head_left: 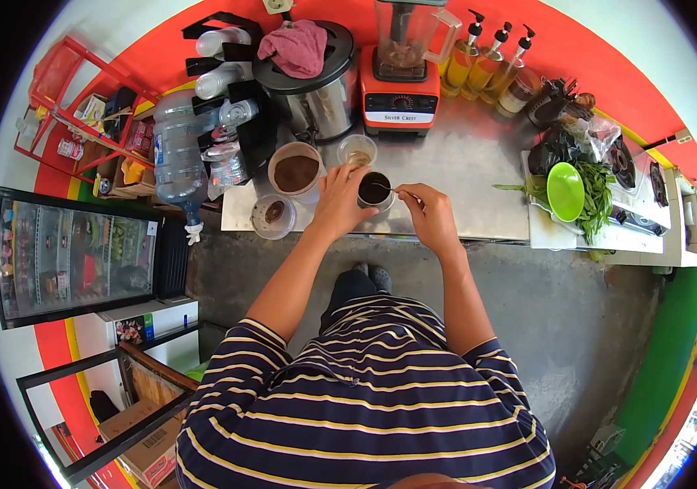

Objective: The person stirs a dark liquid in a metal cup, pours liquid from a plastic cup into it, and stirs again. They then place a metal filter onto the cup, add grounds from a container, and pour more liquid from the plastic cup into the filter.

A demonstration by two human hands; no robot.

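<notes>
Fingers of my left hand wrap the left side of a small cup of dark liquid near the counter's front edge. From the right, my right hand pinches the handle of a thin spoon, whose other end is in the cup. Just left of my left hand stands a tub of brown powder. A smaller clear container with something dark inside sits in front of that tub. Behind the cup is a clear plastic cup with pale contents.
A red blender, a steel urn and pump bottles stand along the back of the metal counter. At the right are a green bowl and leafy greens; at the left, a large water bottle.
</notes>
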